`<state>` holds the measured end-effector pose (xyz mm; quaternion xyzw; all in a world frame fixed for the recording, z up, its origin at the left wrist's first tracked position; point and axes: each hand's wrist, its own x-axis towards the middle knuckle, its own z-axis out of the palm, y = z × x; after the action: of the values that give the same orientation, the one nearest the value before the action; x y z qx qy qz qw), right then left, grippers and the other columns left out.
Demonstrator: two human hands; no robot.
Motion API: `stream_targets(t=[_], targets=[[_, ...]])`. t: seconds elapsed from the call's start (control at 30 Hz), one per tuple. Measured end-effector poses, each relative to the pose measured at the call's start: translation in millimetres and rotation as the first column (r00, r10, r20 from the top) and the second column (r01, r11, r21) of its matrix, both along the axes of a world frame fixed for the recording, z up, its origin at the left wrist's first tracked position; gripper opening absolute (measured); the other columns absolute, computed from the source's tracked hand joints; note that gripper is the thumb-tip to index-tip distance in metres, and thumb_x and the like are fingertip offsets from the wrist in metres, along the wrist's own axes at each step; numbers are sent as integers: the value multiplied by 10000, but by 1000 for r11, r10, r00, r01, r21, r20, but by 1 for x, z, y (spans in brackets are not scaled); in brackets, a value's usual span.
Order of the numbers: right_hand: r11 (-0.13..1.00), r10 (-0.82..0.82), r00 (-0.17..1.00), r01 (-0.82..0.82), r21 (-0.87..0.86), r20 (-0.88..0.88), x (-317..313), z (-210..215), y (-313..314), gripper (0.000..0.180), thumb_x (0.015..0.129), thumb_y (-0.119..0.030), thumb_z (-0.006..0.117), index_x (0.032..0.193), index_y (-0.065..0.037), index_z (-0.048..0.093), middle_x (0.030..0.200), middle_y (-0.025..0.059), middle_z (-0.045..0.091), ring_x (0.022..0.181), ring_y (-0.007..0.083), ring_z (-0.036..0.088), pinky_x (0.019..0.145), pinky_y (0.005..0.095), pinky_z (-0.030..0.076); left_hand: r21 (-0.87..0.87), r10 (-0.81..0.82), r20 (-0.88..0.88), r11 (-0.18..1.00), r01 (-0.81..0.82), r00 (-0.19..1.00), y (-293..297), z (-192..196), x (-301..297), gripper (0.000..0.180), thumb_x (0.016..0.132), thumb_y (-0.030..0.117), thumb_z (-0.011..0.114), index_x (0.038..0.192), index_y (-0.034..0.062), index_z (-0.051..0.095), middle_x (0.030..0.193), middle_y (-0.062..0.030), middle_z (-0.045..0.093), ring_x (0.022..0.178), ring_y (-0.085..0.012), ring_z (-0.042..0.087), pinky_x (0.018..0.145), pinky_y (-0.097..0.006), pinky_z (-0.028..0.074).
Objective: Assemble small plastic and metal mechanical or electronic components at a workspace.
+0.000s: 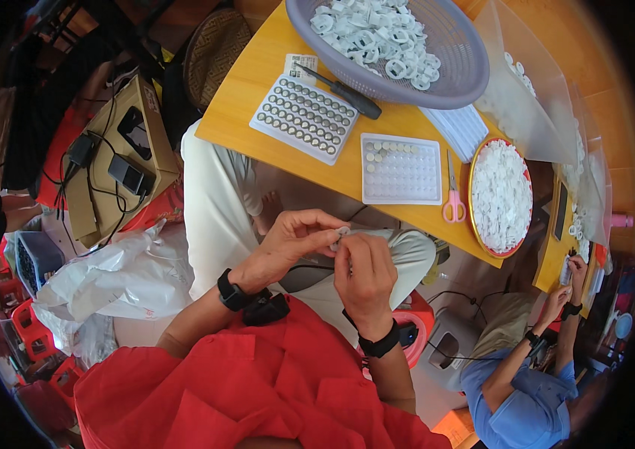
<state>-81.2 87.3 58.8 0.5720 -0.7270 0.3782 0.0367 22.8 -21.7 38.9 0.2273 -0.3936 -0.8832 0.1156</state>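
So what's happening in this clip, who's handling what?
A seated person in a red shirt holds a small white ring-shaped part between the left hand and the right hand, above the lap. On the wooden table ahead sit a tray of button cells, a nearly empty tray, a screwdriver, pink scissors, a basket and a round dish of white parts. At the right, another person's hands work separately.
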Motion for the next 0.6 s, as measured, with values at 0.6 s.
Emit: stream_targets(t=[0.6], targets=[[996,-66,824,88,-12,563,13,2,11,312,722,79,577,1017,-11,618,885,106,506,760,213,549,628,298,458,236,46,-96,972,-22,994,0,-9,1,273,904,174,514,1094,-18,558,991,-87,609,861,-134,604,754,-265,531]])
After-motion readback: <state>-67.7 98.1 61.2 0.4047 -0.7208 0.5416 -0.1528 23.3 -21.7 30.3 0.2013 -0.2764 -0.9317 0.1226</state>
